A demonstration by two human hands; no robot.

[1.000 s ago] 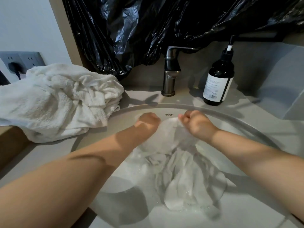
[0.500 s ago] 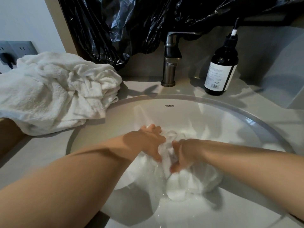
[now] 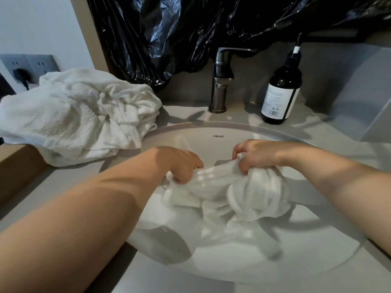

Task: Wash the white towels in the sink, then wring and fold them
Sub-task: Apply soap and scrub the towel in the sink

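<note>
Both hands (image 3: pixel 213 163) clutch the wet towel (image 3: pixel 237 193) in the sink (image 3: pixel 275 261), washing underway; wringing, folding and the piled towels (image 3: pixel 78 117) remain.

A dark metal faucet (image 3: pixel 221 81) stands on the grey countertop (image 3: pixel 313 132) left of a dark pump bottle (image 3: pixel 282 89) with a white label, crumpled black plastic sheeting (image 3: pixel 169 28) hanging behind, grey wall sockets (image 3: pixel 40 64) far left.
</note>
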